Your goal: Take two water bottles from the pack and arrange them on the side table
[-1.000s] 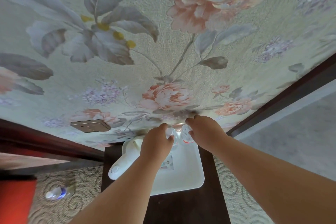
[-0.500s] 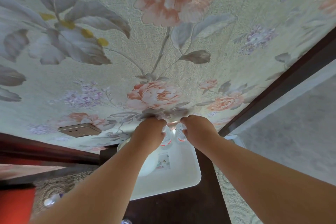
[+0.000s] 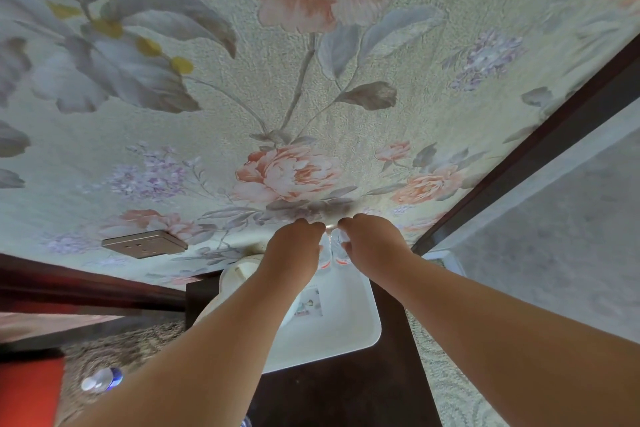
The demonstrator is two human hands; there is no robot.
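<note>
Bottles [image 3: 331,250] are now pressing together between your closing-in left hand [image 3: 294,248] and right hand [image 3: 372,243], each gripping one, nearing final placement on the tray [image 3: 346,333].

No text, brand or number is readable here. A small printed card [image 3: 309,303] lies on the white tray [image 3: 346,329], near the tray's back half, and it carries coloured pictures, but its print is too small and blurred to read. The two water bottles [image 3: 333,251], standing at the far edge of the same tray, show red-orange bands on their labels, and no letters can be made out on them. A bottle [image 3: 101,381] on the carpet, well to the left of the tray, has a blue label, also unreadable.
</note>
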